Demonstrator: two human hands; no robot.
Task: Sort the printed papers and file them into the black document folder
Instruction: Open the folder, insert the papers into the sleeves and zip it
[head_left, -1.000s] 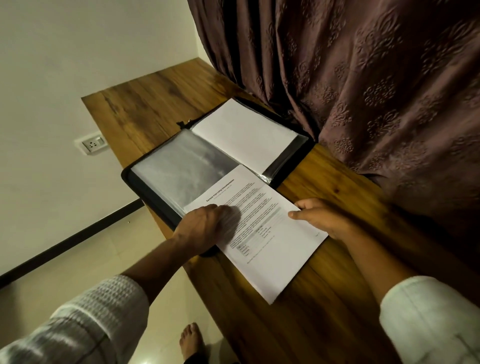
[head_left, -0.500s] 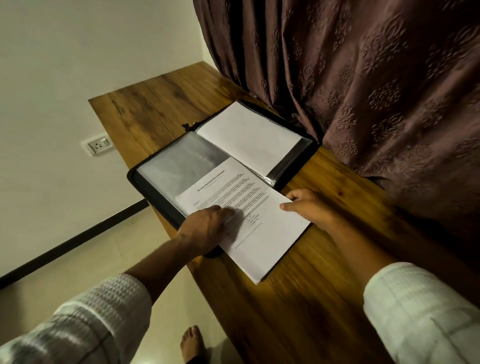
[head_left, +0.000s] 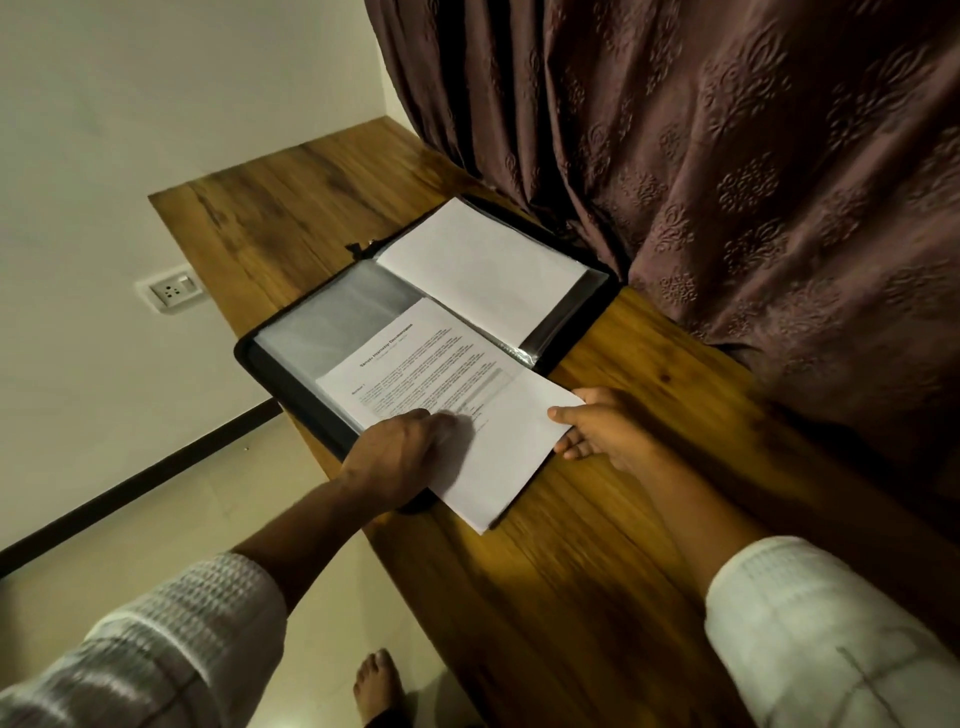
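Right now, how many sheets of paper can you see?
2. One printed sheet lies across the black folder's near half, under the left hand; one plain white sheet sits on its far half, by the curtain. More may be hidden.

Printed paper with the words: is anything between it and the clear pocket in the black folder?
Nothing visible blocks it. The printed white paper sheet overlaps the clear plastic pocket of the open black folder; left hand presses it, right hand pinches its edge.
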